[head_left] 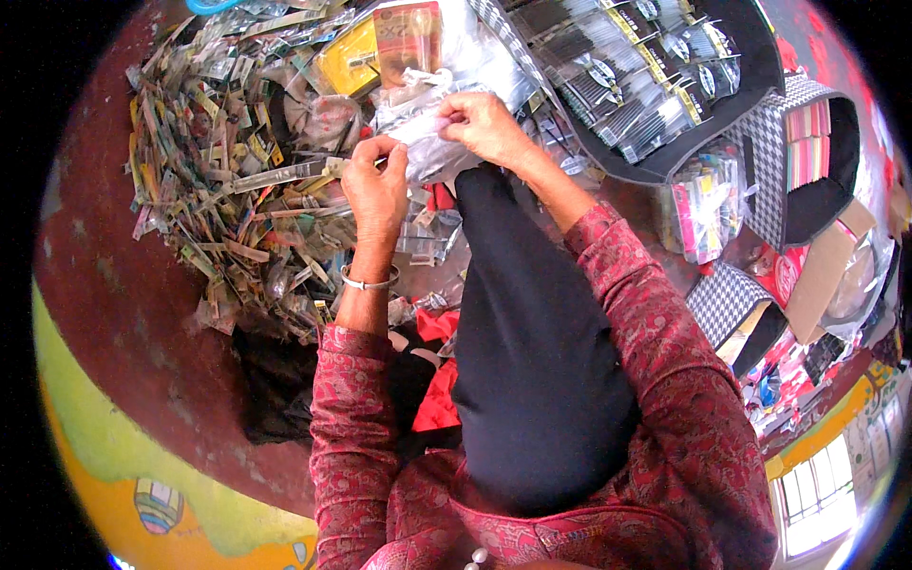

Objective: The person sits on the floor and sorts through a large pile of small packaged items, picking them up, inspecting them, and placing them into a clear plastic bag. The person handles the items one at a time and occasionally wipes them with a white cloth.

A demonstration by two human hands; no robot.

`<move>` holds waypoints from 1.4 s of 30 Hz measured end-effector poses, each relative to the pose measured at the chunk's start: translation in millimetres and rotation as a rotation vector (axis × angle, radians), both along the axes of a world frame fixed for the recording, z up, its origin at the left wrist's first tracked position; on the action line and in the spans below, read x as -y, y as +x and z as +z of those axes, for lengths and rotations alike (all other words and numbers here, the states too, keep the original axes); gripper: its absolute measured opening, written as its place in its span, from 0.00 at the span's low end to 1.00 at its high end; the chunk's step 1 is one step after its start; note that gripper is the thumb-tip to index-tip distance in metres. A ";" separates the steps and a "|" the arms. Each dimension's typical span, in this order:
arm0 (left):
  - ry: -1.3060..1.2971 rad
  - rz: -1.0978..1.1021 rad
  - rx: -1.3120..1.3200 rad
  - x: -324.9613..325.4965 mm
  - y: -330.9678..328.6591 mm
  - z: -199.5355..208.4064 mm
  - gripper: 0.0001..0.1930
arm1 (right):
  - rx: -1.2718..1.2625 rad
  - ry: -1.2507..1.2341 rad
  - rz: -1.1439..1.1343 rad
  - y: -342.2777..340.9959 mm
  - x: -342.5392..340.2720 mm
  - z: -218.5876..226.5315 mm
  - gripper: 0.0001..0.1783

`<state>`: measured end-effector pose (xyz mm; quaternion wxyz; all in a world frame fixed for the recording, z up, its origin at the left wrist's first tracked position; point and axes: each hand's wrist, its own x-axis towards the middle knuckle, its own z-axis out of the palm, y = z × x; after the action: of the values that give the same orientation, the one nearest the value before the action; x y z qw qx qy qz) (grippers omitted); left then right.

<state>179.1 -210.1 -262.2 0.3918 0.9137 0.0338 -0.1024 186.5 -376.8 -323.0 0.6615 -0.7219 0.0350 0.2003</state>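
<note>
Pinching above pale plastic [432, 157], left hand [377, 185], right hand [484, 128], grips together, messy heap [228, 180], black box [622, 167] of packets [655, 66], red floor [95, 237]

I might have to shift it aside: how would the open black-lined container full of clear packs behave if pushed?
The black-lined container would probably feel fairly heavy, since many packs lie in it. Those might slide over one another if it were jolted, as their glossy plastic looks slick.

Left hand [378, 185] and right hand [486, 130], each with a pinched grip on clear plastic [426, 142]! Loose wrappers [214, 166] heap up to the left, a black tray [644, 172] of packets [632, 81] sits right.
</note>
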 end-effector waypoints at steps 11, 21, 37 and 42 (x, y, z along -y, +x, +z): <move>0.059 -0.104 -0.146 13.0 0.5 26.1 0.10 | -0.188 0.312 -0.225 -1.4 -8.4 1.9 0.10; 0.110 -0.169 -0.103 15.4 9.0 18.7 0.11 | -0.240 0.403 -0.427 0.8 -10.3 4.7 0.08; -0.032 0.060 -0.402 -21.9 8.4 -23.5 0.11 | -0.092 0.140 -0.361 -4.9 -0.1 -24.2 0.03; -0.061 -0.030 -0.414 -16.6 12.8 -13.1 0.12 | -0.027 -0.101 -0.274 -9.0 -5.4 -14.9 0.06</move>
<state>191.8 -193.5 -275.3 0.4022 0.8614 0.0968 -0.2949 177.5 -371.4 -337.9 0.6449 -0.7399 0.1523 0.1156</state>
